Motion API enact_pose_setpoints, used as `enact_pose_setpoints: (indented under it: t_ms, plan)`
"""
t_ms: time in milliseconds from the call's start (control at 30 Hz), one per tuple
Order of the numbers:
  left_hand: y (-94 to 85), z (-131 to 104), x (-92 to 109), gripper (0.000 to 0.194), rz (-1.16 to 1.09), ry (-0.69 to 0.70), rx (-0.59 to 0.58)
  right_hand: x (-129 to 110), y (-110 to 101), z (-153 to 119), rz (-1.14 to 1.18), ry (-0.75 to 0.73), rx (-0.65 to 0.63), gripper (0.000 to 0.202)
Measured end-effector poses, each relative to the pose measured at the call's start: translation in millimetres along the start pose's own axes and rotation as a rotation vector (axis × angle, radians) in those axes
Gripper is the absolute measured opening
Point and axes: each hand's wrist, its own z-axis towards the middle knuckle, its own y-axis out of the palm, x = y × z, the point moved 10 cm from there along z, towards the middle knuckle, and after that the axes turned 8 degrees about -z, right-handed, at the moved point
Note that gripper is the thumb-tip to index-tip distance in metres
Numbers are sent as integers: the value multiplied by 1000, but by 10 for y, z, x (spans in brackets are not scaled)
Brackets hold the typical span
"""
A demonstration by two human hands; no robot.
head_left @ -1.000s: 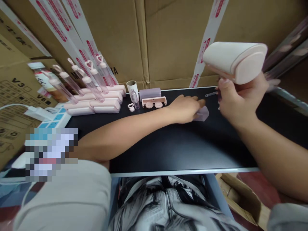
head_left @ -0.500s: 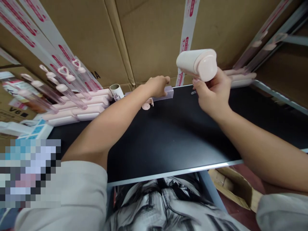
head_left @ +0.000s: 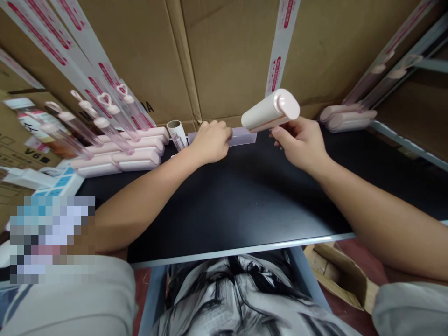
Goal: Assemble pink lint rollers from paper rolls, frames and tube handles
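A white and pale pink cylindrical case [head_left: 268, 112] is held up above the black table by my right hand [head_left: 303, 142], its thumb and fingers gripping the lower end. My left hand [head_left: 212, 141] is at the back of the table with its fingers curled down. Whatever those fingers hold, if anything, is hidden. Beside and partly behind them lies a translucent purple strip [head_left: 243, 136]. To the left of my left hand stands a white tube [head_left: 175, 128], with a small clear piece [head_left: 179, 141] at its front.
Several pink cases [head_left: 136, 158] with clear, loop-topped tubes [head_left: 114, 133] fill the back left. More pink cases [head_left: 350, 119] lie at the back right. Cardboard [head_left: 224, 56] walls the back. A power strip [head_left: 63, 184] and a bottle [head_left: 35, 121] are on the left.
My right hand has lowered the case and moved it left. My left hand has drawn back slightly to the left, and the small pink piece near it is now mostly hidden.
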Motion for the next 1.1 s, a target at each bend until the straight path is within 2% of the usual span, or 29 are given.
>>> enact_pose_setpoints:
  t_ms: [100, 167, 233, 333, 433, 533, 667, 800, 967, 1100]
  plan:
    - [-259, -79, -6, 33, -349, -42, 231, -58, 169, -66, 55, 85, -142, 20]
    - [-278, -126, 75, 35, -584, -20, 249, -66, 340, -159, 138, 178, -265, 22]
    - [-207, -162, 191, 48, -732, 6, 193, -62, 498, -264, 206, 258, -358, 27]
    - [-60, -227, 235, 65, -793, -62, 131, -28, 656, -363, 331, 345, -415, 36]
    - [100, -298, 246, 63, -835, -129, 29, 19, 620, -313, 467, 369, -317, 46]
    - [205, -374, 297, 61, -839, -132, -112, 36, 543, -236, 504, 352, -263, 40]
    - [280, -478, 292, 64, -819, -131, -268, 29, 672, -312, 490, 407, -440, 23]
    - [356, -544, 274, 66, -817, -83, -372, 40, 829, -458, 526, 482, -551, 22]
    - [479, -582, 304, 62, -827, -29, -477, 125, 985, -589, 587, 592, -589, 22]
    - [510, -605, 338, 59, -833, 16, -532, 166, 1046, -630, 608, 633, -586, 20]
